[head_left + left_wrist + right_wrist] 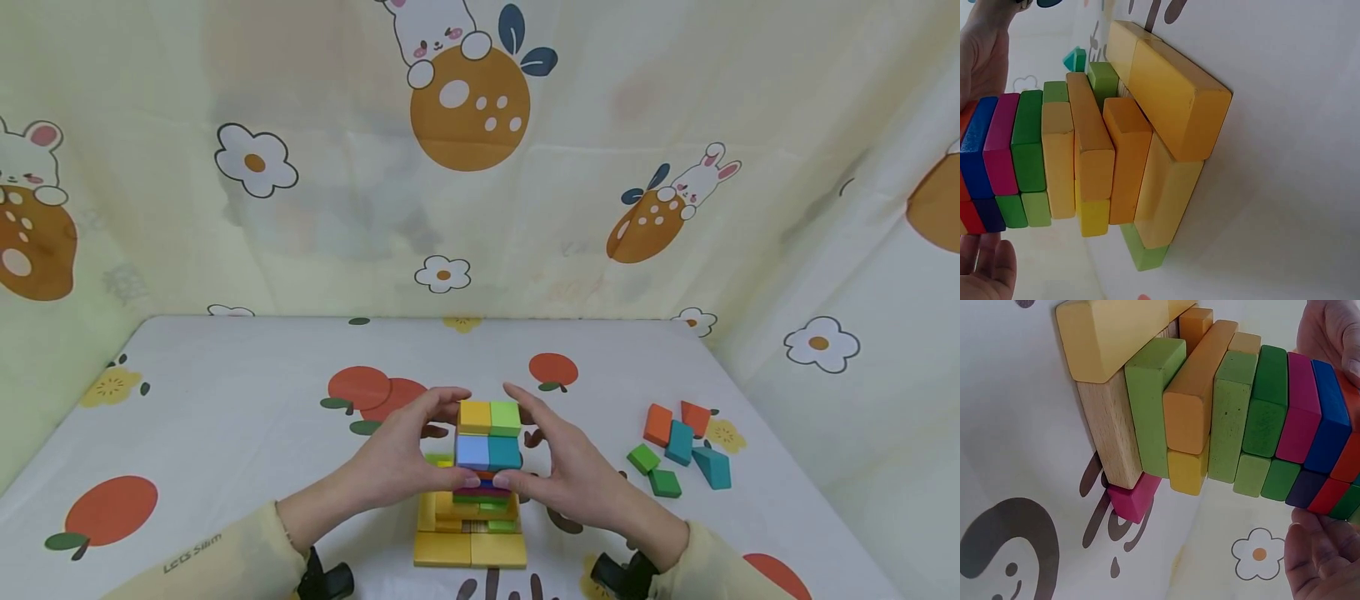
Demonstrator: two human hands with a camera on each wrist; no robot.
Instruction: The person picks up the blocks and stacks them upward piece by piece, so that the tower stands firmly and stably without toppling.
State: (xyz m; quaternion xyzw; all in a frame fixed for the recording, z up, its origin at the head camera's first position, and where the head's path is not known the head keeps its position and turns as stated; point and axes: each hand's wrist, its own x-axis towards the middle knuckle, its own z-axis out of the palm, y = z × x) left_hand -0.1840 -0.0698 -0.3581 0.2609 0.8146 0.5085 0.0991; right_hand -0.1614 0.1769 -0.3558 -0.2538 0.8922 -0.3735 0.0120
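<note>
A stepped tower of coloured wooden blocks (488,452) stands upright in the middle of the table. My left hand (401,454) holds its upper part from the left, and my right hand (572,460) holds it from the right. Both thumbs press the front at the thin orange, blue and magenta layers, while the fingers reach around the sides and are partly hidden behind the blocks. A yellow block (475,417) and a light green block (506,419) lie side by side on top. The left wrist view shows a magenta block (1001,144) beside a dark green block (1029,140).
Several loose blocks, including an orange block (657,424), a teal triangular block (712,467) and a green block (665,483), lie to the right on the patterned tablecloth (247,417). Wide yellow blocks (442,549) form the tower's front base. A printed curtain (337,125) hangs behind.
</note>
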